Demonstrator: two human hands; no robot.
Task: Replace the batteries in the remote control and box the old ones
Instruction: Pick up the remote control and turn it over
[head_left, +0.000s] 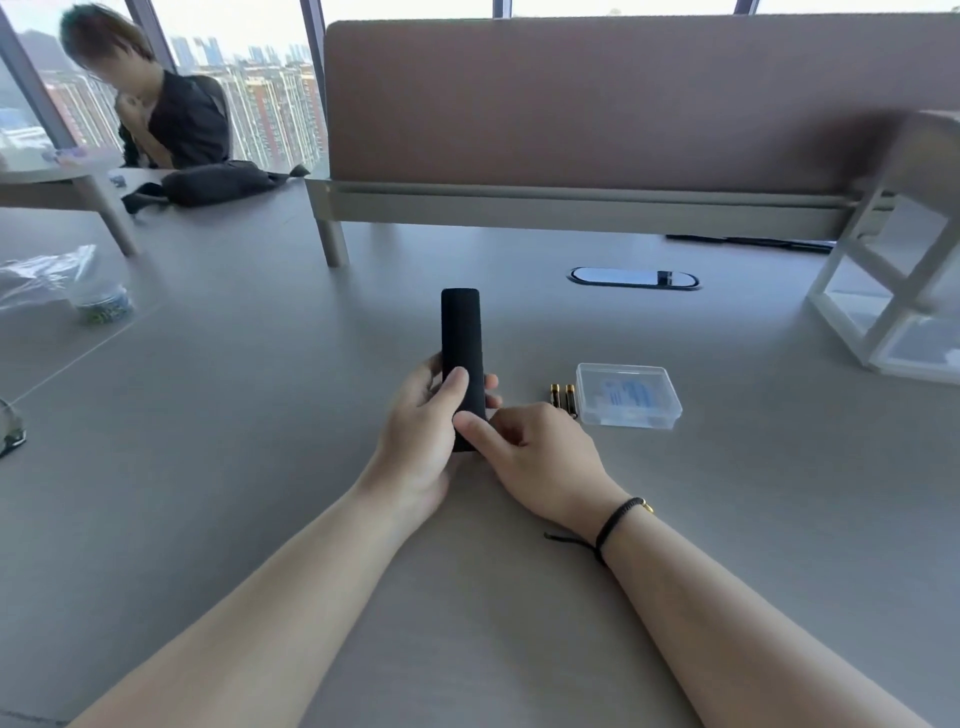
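Head view looked down on a grey table (260, 467). Left hand (421, 431) gripped a black remote control (461, 343) around its lower half, thumb laid on the upward face, the body pointing toward 12 o'clock. Right hand (535, 457) pinched the remote's near end, thumb pressed on it. At 3 o'clock from the remote, two batteries (563, 397) lay side by side, just beside a clear plastic box (628, 396), lid closed. A white rack (893, 291) stood toward 2 o'clock.
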